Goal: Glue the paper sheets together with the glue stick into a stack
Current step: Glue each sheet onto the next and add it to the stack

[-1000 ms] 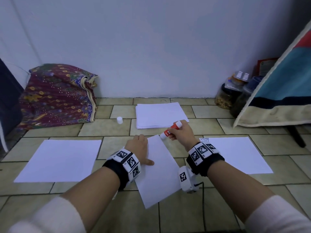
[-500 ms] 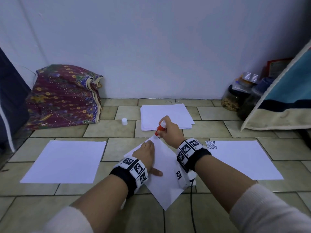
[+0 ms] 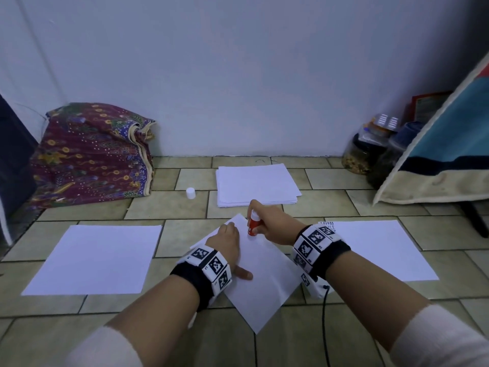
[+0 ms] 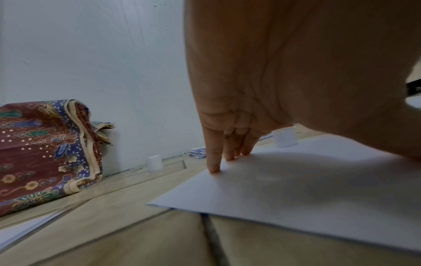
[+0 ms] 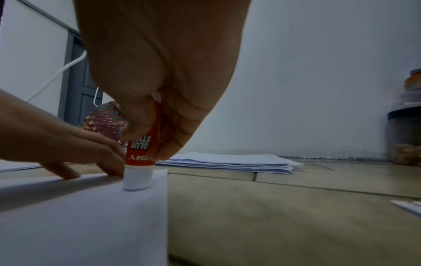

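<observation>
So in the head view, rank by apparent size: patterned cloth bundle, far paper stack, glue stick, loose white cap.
1. patterned cloth bundle
2. paper stack
3. glue stick, partly hidden by the right hand
4. white cap

The cap sits farther away, so ranks 3 and 4 are unsure.

Left hand [image 3: 228, 241] lies flat, fingers straight; right hand [image 3: 275, 225] is curled, fingertips pointing down.

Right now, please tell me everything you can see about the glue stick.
The glue stick is a small tube with a red label printed in white letters, "GLUE" readable upside down, and a white end pointing down. It looks like plastic. It stands nearly upright, its white end pressed on the sheet near that sheet's far corner. The right hand grips it around the label from above. A small white cap stands apart on the tiles.
</observation>
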